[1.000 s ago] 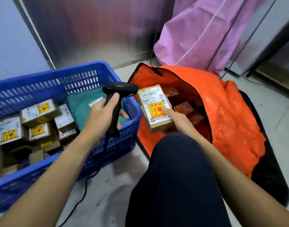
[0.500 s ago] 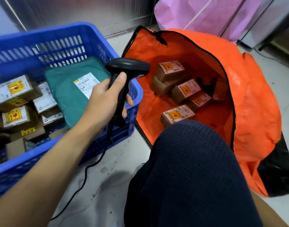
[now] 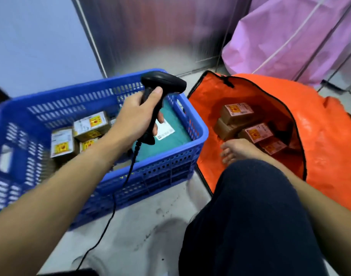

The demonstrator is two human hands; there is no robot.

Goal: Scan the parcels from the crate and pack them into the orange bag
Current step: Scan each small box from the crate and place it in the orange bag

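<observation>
The right hand (image 3: 237, 151) has reappeared at the orange bag (image 3: 330, 136) mouth, apparently empty and loose, with the parcels (image 3: 93, 124) in the crate (image 3: 199, 127) leftward, nearer the left hand (image 3: 137, 116) gripping the scanner (image 3: 163, 84).

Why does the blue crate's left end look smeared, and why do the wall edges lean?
Head view: likely motion blur, strongest at the frame edges, smearing the left wall of the blue crate and softening the right hand over the orange bag; the scanner in the left hand is fairly sharp. Head view: the wide-angle lens tilts straight lines; the metal panel shows soft glare.
</observation>
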